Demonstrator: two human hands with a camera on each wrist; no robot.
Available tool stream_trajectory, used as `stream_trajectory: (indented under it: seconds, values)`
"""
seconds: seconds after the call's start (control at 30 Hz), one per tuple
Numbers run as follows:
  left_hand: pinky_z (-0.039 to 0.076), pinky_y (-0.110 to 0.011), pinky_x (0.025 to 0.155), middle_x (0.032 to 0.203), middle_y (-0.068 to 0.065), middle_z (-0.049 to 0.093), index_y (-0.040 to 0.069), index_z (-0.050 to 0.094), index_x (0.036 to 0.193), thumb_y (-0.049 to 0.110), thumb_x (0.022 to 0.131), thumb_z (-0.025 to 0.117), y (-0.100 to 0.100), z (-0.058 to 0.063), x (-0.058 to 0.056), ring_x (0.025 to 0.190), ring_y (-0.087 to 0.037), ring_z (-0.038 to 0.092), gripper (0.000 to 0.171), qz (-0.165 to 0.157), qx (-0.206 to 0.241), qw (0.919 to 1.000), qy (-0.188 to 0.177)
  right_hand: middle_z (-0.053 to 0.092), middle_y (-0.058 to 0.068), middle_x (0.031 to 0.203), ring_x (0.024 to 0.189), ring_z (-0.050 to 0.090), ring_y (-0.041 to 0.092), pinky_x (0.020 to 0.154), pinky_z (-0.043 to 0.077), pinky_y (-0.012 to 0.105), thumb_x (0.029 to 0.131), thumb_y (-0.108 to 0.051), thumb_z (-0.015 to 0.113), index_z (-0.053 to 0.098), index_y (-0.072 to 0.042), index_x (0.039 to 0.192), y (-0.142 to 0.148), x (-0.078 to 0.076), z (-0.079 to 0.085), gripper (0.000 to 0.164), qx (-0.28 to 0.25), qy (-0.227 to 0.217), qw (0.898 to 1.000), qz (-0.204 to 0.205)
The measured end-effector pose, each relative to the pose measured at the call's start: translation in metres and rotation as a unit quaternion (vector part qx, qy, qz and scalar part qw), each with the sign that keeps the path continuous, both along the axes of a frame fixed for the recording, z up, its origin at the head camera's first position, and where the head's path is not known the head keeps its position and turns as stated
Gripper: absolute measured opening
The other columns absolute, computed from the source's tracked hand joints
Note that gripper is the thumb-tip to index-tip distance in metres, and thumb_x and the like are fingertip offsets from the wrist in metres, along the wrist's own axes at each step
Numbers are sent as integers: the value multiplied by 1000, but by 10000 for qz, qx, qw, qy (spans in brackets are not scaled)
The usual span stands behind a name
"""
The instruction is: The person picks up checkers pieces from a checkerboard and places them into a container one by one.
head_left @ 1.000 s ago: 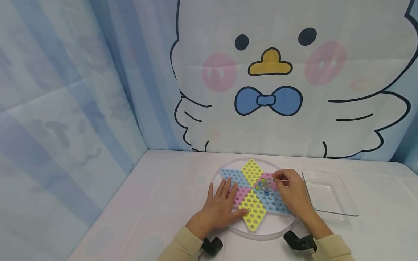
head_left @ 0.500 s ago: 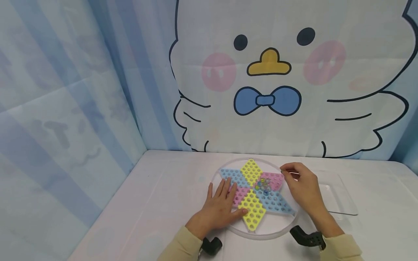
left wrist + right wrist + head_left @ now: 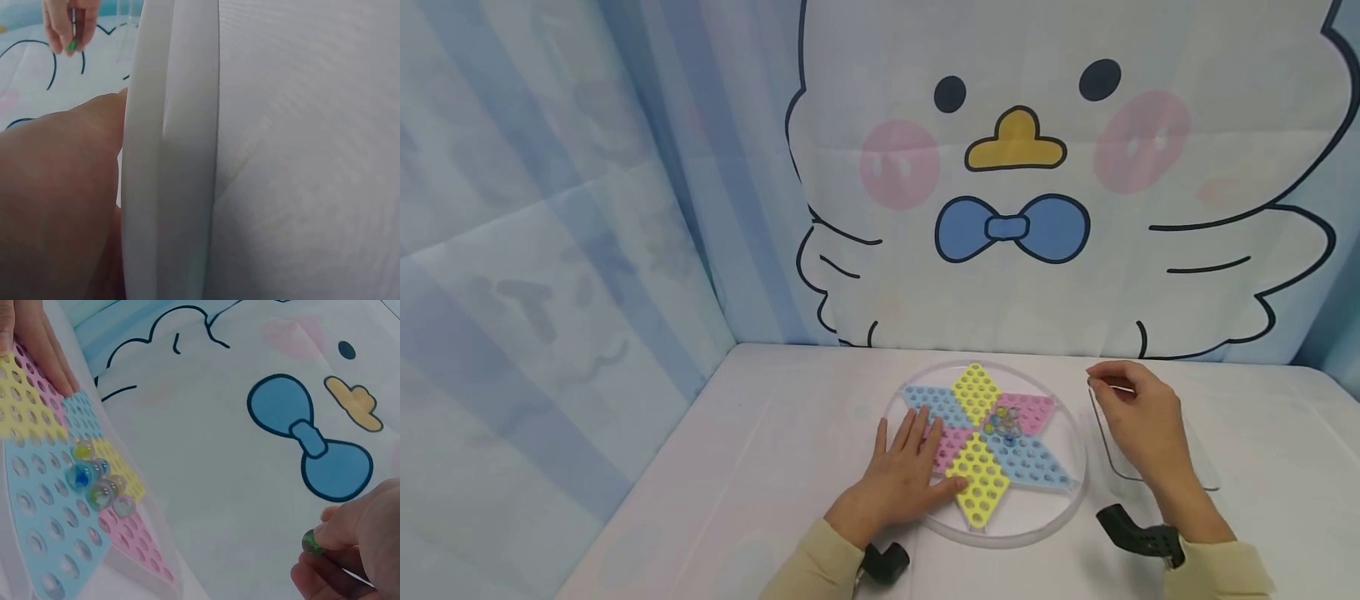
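Observation:
My left hand (image 3: 898, 475) lies spread on the round Chinese checkers board (image 3: 977, 496), which has a star of yellow, pink and blue perforated sections. The thumb rests over the near yellow section and the other fingers over the left side. Off the board's right side, my right hand (image 3: 1142, 417) pinches a green glass marble (image 3: 312, 542) between thumb and fingertips, above the clear tray's left edge in the head view. Several glass marbles (image 3: 100, 494) sit clustered near the star's centre, toward the right pink section.
A clear shallow tray (image 3: 1198, 457) stands on the white table (image 3: 737, 492) right of the board, partly hidden by the right hand. Black wrist cameras (image 3: 1138, 533) sit at both sleeves. A printed cloth backdrop (image 3: 1015, 300) rises behind the table.
My right hand has moved up and right with the marble, from over the pink section to the tray's side. The left hand has stayed in place on the board.

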State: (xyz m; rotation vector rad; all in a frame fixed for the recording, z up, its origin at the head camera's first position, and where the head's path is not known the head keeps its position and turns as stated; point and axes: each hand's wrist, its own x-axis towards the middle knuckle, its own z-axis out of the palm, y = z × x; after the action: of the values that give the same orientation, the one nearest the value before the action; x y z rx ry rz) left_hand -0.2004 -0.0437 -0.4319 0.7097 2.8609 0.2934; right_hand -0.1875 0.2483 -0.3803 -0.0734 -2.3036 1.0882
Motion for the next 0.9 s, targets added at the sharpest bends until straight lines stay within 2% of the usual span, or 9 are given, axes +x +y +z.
stream_trajectory:
  seconds: [0.23,0.3,0.37,0.47,0.5,0.63,0.7,0.8,0.9]
  values:
    - [-2,-60,122,169,-8,0,15,13,161,72,95,34,0,2,1,156,-26,-1,90,1,16,10000,-68,69,19,112,84,44,-20,68,39,-2,98,-15,58,68,-2,113,20,1,-4,22,73,-548,9981,-271]
    - [-2,-60,122,169,-8,-1,15,13,161,73,95,34,0,3,1,156,-26,-1,90,-2,17,10000,-87,69,20,113,88,54,-8,66,39,0,98,-15,57,67,-2,114,24,0,-5,23,123,-708,9968,-347]
    - [-2,-60,122,169,-7,-1,15,12,161,73,95,33,0,3,0,156,-26,-1,90,-2,-8,10000,-84,67,21,114,94,61,9,65,39,3,99,-16,55,67,-2,115,26,-1,-6,25,163,-902,9950,-393]
    - [-3,-59,122,169,-6,-2,16,11,161,74,95,32,0,3,-1,156,-26,-2,90,15,-61,10000,-44,66,23,115,104,61,35,68,43,14,99,-15,53,66,0,116,27,-2,-7,26,220,-1142,9922,-438]
    - [-3,-60,122,169,-6,-2,16,11,161,74,94,32,0,3,-1,156,-26,-2,90,16,-67,10000,-36,65,24,116,106,60,38,70,46,19,99,-15,53,65,0,116,27,-3,-8,27,237,-1232,9911,-434]
    - [-3,-60,122,169,-7,-2,16,12,161,74,94,33,0,2,-2,156,-26,-2,91,8,-32,10000,-29,63,28,116,107,57,42,77,53,46,99,-13,52,63,3,117,28,-3,-12,27,328,-1527,9870,-381]
    - [-3,-60,122,169,-7,-2,16,12,161,74,94,33,0,1,-3,156,-26,-2,91,7,-13,10000,-54,62,29,117,106,56,43,81,53,53,98,-12,52,62,4,117,29,-3,-14,27,357,-1627,9854,-351]
    - [-2,-60,122,169,-6,-2,16,13,161,74,94,34,1,0,-2,156,-26,-2,91,25,-14,10000,-68,63,30,114,102,57,42,80,53,53,97,-9,53,62,4,115,31,-3,-17,25,458,-1690,9840,-337]
    - [-1,-60,122,169,-6,-1,16,13,161,74,94,33,1,1,-2,156,-26,-1,91,35,-40,10000,-45,66,29,108,96,60,40,75,53,47,95,-7,56,64,4,111,34,-4,-18,21,616,-1653,9838,-309]
